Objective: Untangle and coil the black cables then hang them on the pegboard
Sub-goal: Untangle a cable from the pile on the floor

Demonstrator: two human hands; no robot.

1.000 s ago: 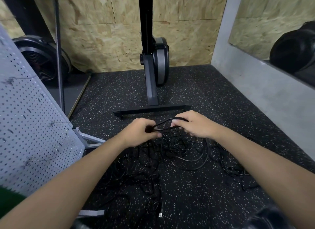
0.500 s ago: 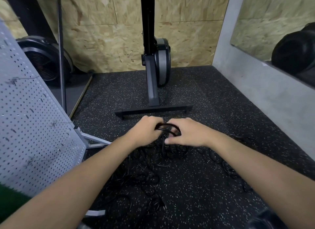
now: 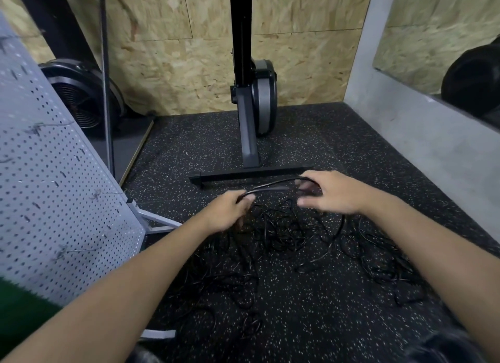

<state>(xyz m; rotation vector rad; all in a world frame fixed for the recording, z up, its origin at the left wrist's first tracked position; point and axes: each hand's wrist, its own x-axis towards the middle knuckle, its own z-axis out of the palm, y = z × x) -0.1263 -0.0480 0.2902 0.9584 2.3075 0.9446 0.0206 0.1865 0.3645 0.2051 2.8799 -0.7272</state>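
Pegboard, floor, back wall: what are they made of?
Pegboard: looks like painted sheet metal, light grey and matte, with regular punched holes and slots.
Floor: likely rubber matting, black with pale speckles.
Back wall: strand board, unfinished, with visible wood flakes and panel seams.

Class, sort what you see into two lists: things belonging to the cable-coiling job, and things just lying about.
Job: left hand, right hand, black cable strand gripped between them, tangled cables, pegboard.
Lying about: upright black machine, round fan housing, mirror.
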